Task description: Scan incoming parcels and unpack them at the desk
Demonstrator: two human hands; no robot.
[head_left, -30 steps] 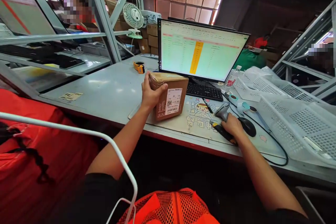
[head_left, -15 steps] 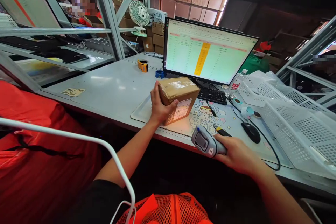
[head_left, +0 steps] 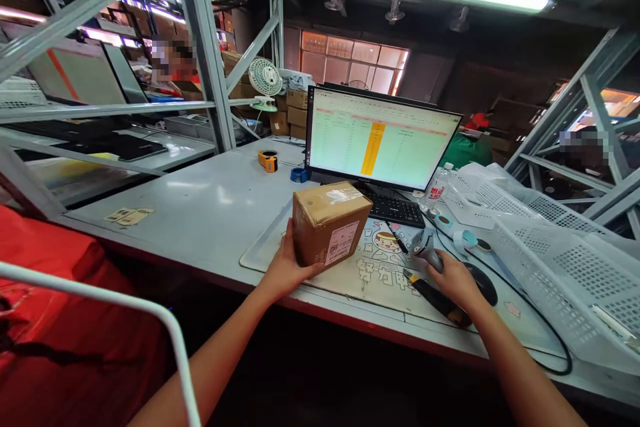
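Note:
My left hand [head_left: 290, 270] grips a taped cardboard box [head_left: 313, 233] at its lower left, the thumb running along the near bottom edge. A white printed label [head_left: 343, 242] is on the side facing me. The box is at the front of the desk mat [head_left: 260, 257]; whether its base rests flat I cannot tell. In my right hand [head_left: 457, 283] is a grey barcode scanner [head_left: 426, 247], its head up over the mat. A yellow-and-black utility knife [head_left: 425, 293] lies just below that hand, and a black mouse [head_left: 483, 283] is partly behind it.
A monitor [head_left: 380, 140] and a black keyboard [head_left: 400, 209] stand behind the box. White perforated baskets [head_left: 550, 273] line the right side. Orange tape [head_left: 268, 161] and blue tape [head_left: 299, 175] lie farther back. A white metal bar [head_left: 125, 297] crosses the lower left.
The scanner has moved away from the box, up and right over the mat. My left hand has slid lower on the box, whose label now shows more fully. The view has tilted up.

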